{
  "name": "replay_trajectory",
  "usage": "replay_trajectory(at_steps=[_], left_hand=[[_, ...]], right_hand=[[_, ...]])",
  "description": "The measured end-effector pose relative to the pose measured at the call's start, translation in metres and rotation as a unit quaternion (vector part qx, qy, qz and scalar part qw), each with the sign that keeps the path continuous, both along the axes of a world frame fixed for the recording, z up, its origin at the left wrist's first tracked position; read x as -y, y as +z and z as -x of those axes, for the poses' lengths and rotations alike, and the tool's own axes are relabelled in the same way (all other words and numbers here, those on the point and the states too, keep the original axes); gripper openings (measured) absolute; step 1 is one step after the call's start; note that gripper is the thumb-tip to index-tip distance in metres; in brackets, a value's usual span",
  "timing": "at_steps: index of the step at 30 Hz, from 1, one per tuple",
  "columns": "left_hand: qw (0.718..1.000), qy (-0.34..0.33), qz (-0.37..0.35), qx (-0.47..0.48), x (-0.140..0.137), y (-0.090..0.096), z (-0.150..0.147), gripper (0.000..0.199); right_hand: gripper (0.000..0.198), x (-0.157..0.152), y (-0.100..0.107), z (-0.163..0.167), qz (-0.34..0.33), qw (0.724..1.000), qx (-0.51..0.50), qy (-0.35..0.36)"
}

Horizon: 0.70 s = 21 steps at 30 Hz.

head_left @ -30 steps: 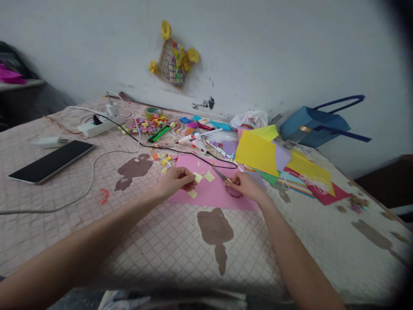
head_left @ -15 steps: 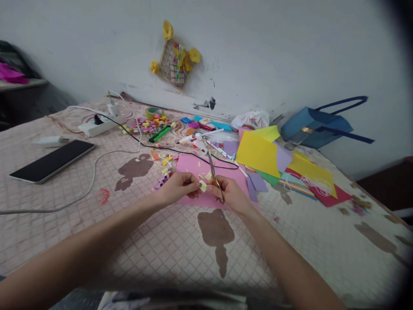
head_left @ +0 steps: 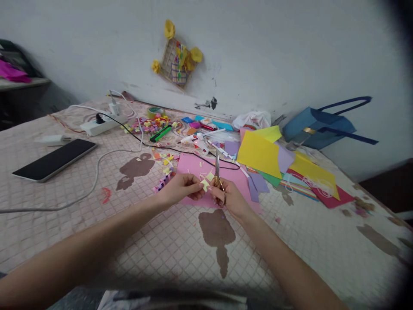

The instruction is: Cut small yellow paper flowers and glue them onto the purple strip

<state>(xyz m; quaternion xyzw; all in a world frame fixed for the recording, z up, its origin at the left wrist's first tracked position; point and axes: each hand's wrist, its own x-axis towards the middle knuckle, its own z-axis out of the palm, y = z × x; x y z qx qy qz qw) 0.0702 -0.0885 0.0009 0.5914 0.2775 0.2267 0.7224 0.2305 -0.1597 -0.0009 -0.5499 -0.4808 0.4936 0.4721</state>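
Note:
Pinched in the fingers of my left hand (head_left: 187, 187) is a small pale yellow paper piece (head_left: 204, 185). My right hand (head_left: 229, 196) grips gold-handled scissors (head_left: 217, 170), their blades pointing up and away from me; its fingertips are close to the yellow piece, and I cannot tell whether they touch it. Both hands are above a pink paper sheet (head_left: 190, 162), on which lie thin pale yellow scraps (head_left: 209, 176). A purple and black frilled strip (head_left: 162, 182) lies by my left wrist.
A green cutter (head_left: 160, 133) and a pile of small paper flowers (head_left: 150, 125) lie behind my left hand. A white glue gun (head_left: 201, 144) trails a black cord. Yellow paper sheets (head_left: 258, 153) and a blue bag (head_left: 318, 127) are at right; a tablet (head_left: 56, 160) and power strip (head_left: 103, 124) at left.
The scissors have turned more upright in my right hand, and its fingertips have shifted slightly at the yellow piece. More of that piece's notched outline shows. The view has shifted a little.

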Motion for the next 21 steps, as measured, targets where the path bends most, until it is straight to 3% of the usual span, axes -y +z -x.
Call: replay_trajectory(at_steps=[21], left_hand=[[1.0,0.027,0.006,0.003,0.0008,0.0004,0.0002,0.023]], right_hand=[[0.022,0.002,-0.0029,0.0047,-0.014,1.0,-0.021,0.001]])
